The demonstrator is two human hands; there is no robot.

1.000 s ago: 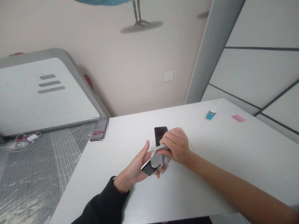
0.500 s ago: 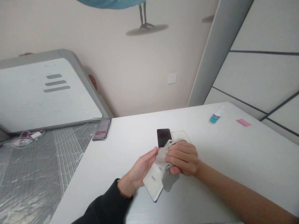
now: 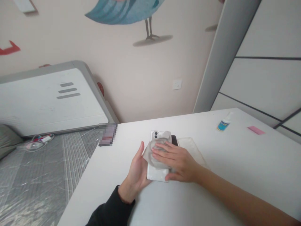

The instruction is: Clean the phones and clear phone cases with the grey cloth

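Note:
A white smartphone [image 3: 157, 175] lies back side up in my left hand [image 3: 137, 171], its camera lenses at the far end. The left thumb stands up along the phone's left edge, and the other fingers are hidden beneath it. My right hand [image 3: 178, 160] presses a thin grey cloth [image 3: 151, 153] onto the phone's back, the fingers stretched across it and the thumb near the lower right corner. Behind the phone, part of a dark phone [image 3: 174, 140] shows on the table. Beside it lies a clear phone case [image 3: 191, 147], partly covered by my right forearm.
On the white table [image 3: 105, 179] stand a small spray bottle [image 3: 224, 123] with a blue label and, farther right, a pink slip [image 3: 256, 130]. A blurred item [image 3: 107, 135] lies at the left edge. A wall, bed end and cabinet surround the table.
The phone has turned more upright and its camera end now shows. My right hand has gone from bunching the cloth to spreading it flat on the phone's back. The view has tilted up slightly.

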